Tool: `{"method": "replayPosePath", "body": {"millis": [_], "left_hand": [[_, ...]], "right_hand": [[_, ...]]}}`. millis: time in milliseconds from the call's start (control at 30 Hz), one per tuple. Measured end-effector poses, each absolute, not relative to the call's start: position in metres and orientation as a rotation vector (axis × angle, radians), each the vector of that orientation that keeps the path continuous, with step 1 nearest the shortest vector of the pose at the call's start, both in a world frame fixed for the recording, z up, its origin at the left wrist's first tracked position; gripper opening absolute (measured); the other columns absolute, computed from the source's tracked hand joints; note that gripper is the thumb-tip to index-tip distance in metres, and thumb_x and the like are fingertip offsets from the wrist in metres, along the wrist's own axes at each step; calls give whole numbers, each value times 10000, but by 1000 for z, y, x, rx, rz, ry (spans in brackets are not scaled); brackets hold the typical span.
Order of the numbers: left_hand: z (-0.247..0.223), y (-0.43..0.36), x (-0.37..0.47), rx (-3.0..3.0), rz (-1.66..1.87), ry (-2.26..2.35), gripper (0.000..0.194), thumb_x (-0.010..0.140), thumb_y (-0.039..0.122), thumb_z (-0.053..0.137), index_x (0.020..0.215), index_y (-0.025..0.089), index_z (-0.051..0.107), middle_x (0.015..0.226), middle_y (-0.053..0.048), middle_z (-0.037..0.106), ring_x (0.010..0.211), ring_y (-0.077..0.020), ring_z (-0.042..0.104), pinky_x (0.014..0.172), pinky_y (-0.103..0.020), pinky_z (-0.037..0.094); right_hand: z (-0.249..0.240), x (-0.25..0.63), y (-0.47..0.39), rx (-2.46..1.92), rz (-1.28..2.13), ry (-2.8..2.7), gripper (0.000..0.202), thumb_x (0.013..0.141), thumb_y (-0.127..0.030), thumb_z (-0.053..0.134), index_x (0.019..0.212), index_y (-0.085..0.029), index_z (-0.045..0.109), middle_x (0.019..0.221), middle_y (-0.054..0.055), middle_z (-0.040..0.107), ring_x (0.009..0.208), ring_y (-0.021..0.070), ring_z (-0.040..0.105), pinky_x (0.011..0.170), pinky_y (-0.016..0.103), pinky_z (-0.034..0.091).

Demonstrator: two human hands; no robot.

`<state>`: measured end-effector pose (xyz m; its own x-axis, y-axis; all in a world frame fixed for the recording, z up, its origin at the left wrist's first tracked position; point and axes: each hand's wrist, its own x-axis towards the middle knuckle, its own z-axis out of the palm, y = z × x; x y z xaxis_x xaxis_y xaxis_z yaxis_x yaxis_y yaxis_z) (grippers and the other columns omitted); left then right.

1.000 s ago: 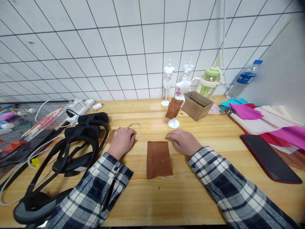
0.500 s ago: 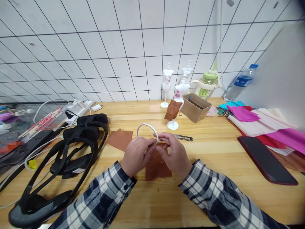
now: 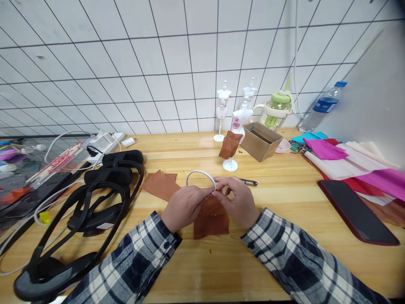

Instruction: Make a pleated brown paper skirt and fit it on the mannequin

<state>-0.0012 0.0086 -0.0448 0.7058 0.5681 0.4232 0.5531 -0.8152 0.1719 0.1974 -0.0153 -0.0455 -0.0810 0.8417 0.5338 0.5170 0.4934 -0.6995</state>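
Both hands meet over the middle of the table, fingertips pinched at the right end of a thin white ring-like band (image 3: 201, 172). My left hand (image 3: 186, 205) is closed, its thumb and forefinger on the band. My right hand (image 3: 238, 202) is closed too, pinching close beside it. Brown cloth (image 3: 211, 223) lies flat beneath the fingers, partly covered by them. Left of the hands is another brown cloth piece (image 3: 161, 184). Small black-handled snips (image 3: 249, 182) lie just beyond my right hand, partly hidden.
Black headsets (image 3: 95, 202) and cables lie at the left. Behind stand white mini mannequins (image 3: 241, 118), one with brown cloth, a cardboard box (image 3: 262, 141), a green-lidded jug (image 3: 278, 109) and a bottle (image 3: 324, 105). At right are coloured fabrics (image 3: 357, 158) and a phone (image 3: 357, 211).
The white band has tilted lower and shifted slightly right, along with both hands' fingertips. My right hand now covers more of the snips.
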Motion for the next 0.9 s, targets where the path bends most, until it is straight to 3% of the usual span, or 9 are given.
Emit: {"method": "replayPosePath", "body": {"millis": [167, 300, 433, 567, 733, 833, 900], "left_hand": [[-33, 13, -3, 2784, 603, 1234, 266, 971, 327, 405, 898, 181, 615, 802, -54, 662, 782, -197, 590, 768, -343, 442], [-24, 19, -13, 2815, 601, 1159, 254, 972, 291, 383, 891, 200, 606, 783, -24, 650, 785, -186, 560, 903, -402, 369], [-25, 24, -18, 2870, 626, 1196, 248, 944, 283, 418, 807, 189, 601, 709, -29, 622, 734, -193, 528, 769, -354, 383], [-31, 23, -14, 2662, 862, 1320, 276, 903, 269, 454, 660, 189, 557, 592, -3, 525, 628, -166, 493, 660, -309, 375], [-34, 30, -19, 2053, 1123, 1500, 305, 909, 321, 429, 643, 192, 507, 586, 21, 488, 580, -137, 487, 561, -256, 380], [-39, 50, -40, 1894, 1270, 1721, 338, 944, 332, 354, 699, 188, 538, 629, 6, 521, 622, -155, 506, 594, -274, 401], [-45, 64, -55, 2069, 1132, 1834, 322, 932, 368, 411, 780, 185, 627, 728, -23, 592, 748, -190, 553, 715, -316, 436]], "right_hand": [[-42, 206, -11, -1159, 366, -1691, 161, 868, -308, 608, 732, -229, 572, 1032, 59, 715, 876, 211, 641, 748, 361, 501], [-45, 213, -5, -1212, 597, -1395, 161, 835, -333, 641, 747, -217, 574, 999, 74, 718, 911, 217, 653, 652, 310, 504], [-49, 213, -3, -1176, 823, -1252, 179, 799, -332, 680, 748, -209, 560, 943, 69, 730, 842, 202, 676, 618, 289, 513], [-44, 205, -13, -1055, 692, -1406, 116, 835, -254, 648, 753, -228, 571, 812, 19, 730, 791, 186, 691, 717, 338, 537], [-36, 200, -28, -801, 416, -1535, 140, 861, -139, 579, 797, -263, 591, 769, -3, 725, 743, 177, 689, 717, 366, 548], [-37, 207, -28, -851, 423, -1436, 115, 841, -163, 629, 814, -265, 583, 763, 4, 713, 753, 194, 684, 720, 385, 555], [-40, 211, -23, -929, 532, -1406, 99, 831, -214, 661, 807, -254, 574, 770, 10, 697, 758, 192, 676, 727, 376, 551]]}}
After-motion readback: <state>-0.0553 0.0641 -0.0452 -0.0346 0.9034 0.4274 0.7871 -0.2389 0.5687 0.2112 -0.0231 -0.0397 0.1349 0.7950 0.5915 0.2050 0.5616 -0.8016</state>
